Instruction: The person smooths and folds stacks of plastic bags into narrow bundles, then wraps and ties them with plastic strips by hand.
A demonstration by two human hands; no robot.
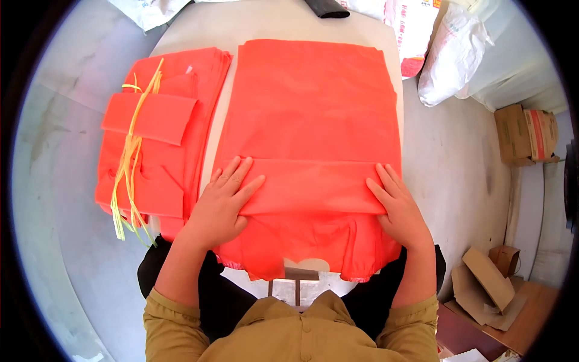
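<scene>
A large sheet of red fabric [313, 102] lies over a pale table, with a folded band across its lower part and gathered edges hanging toward my lap. On the left end of the band my left hand [224, 202] lies palm down, fingers spread. At the right end rests my right hand [398, 202], also flat with the fingers apart. To the left is a stack of folded red fabric [202, 120], with a smaller folded red piece [157, 117] on top. Yellow strings [129, 151] trail across that stack and hang over its near edge.
The pale tabletop [265, 27] shows beyond the fabric. A dark tube-like object [327, 8] lies at its far edge. White sacks [452, 57] stand at the far right. Cardboard boxes [512, 136] are along the right wall, and opened cardboard [482, 289] lies at the lower right.
</scene>
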